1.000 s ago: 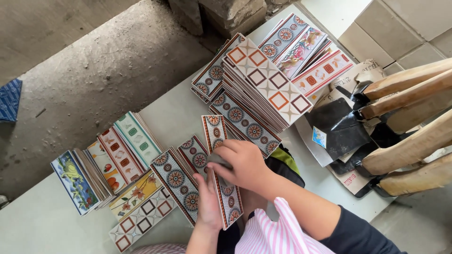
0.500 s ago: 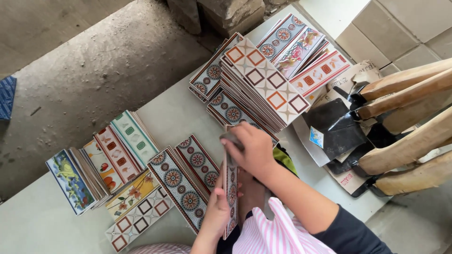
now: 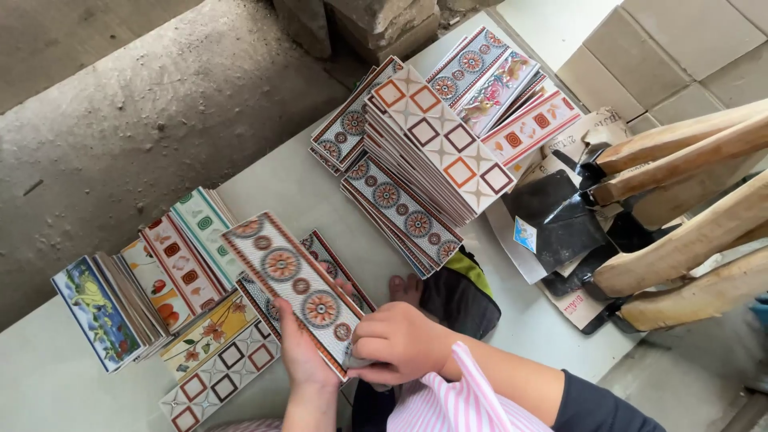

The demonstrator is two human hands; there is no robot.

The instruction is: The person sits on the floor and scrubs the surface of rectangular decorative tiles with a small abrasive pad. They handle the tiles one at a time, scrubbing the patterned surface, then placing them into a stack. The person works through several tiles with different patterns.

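We see the right hand [image 3: 396,344] curled shut, its fingers pinching the near end of the medallion border tile [image 3: 292,286]; the left hand [image 3: 304,356] is under the same end, palm cupping it from below, fingers closed on it but mostly hidden by the tile. The tile runs away from both hands up-left, long axis diagonal, far end over the fanned tile row [image 3: 152,280]. The right hand sits on top and is the nearer, clearer grip. A second tile of similar pattern [image 3: 340,268] lies just beside the held tile on its right, partly covered. Beyond the held tile, up-right, stands the big tile stack [image 3: 436,148]. Right of that, wooden handles [image 3: 688,232] on dark metal heads. A dark cloth [image 3: 460,296] is just right of the right hand. We can't tell whether the held tile touches the row beneath. Forearms cut off at frame bottom.
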